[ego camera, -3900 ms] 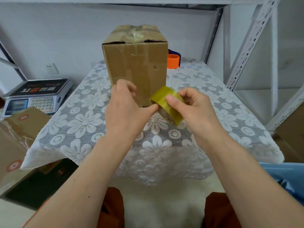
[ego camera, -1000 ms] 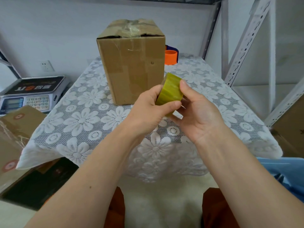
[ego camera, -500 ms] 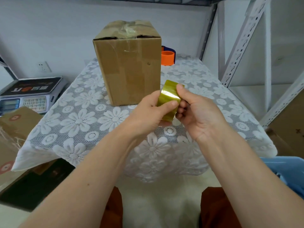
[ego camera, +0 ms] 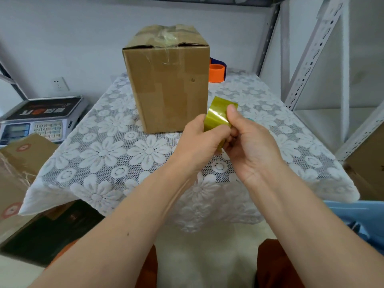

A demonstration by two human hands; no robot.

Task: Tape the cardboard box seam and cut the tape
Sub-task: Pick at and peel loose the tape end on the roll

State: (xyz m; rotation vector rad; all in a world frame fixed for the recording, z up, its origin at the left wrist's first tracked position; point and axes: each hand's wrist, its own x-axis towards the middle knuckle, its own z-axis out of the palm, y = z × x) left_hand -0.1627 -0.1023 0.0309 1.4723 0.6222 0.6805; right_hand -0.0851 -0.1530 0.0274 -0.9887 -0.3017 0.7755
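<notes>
A tall cardboard box (ego camera: 168, 88) stands upright on the lace-covered table (ego camera: 116, 154), its top flaps crumpled with old clear tape. In front of its lower right corner I hold a yellowish roll of tape (ego camera: 218, 117) in both hands. My left hand (ego camera: 201, 144) grips the roll from the left and below. My right hand (ego camera: 247, 146) holds it from the right, thumb pressed on the roll's outer face. The roll is apart from the box.
An orange and blue tape dispenser (ego camera: 217, 70) sits behind the box at the back right. A digital scale (ego camera: 39, 119) and a cardboard carton (ego camera: 18, 169) lie left of the table. Metal shelf posts (ego camera: 307, 53) rise on the right; a blue bin (ego camera: 357, 217) is at lower right.
The roll has been turned in my hands, from slanted to upright with its face toward me, and both hands have shifted a little to the right of the box.
</notes>
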